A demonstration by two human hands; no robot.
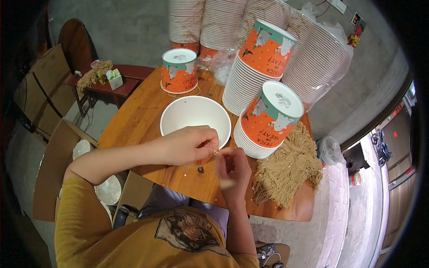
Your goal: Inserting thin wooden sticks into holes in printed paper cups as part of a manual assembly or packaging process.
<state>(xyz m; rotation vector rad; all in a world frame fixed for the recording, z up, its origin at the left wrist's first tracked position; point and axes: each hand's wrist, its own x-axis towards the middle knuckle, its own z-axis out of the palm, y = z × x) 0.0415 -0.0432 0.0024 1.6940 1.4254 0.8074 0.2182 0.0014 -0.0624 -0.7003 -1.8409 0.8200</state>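
Observation:
A white paper bucket (190,114) stands mouth up before me on the wooden table, with a small hole showing in its far wall. My left hand (190,145) reaches over its near rim, fingers closed in a pinch. Just right of the rim my right hand (233,169) is closed too, its thumb and forefinger meeting the left fingertips. Between them shows a short bit of tan string (216,152), gripped from both sides. Where the rest of the string runs is hidden by the hands. A thick bundle of tan strings (286,167) lies at the table's right.
Upside-down orange and green printed buckets stand in a near stack (270,118) and a farther stack (261,58). A single bucket (179,73) sits at the back left. Tall bagged stacks (315,58) line the wall. A cardboard box (60,167) with buckets stands left of my arm.

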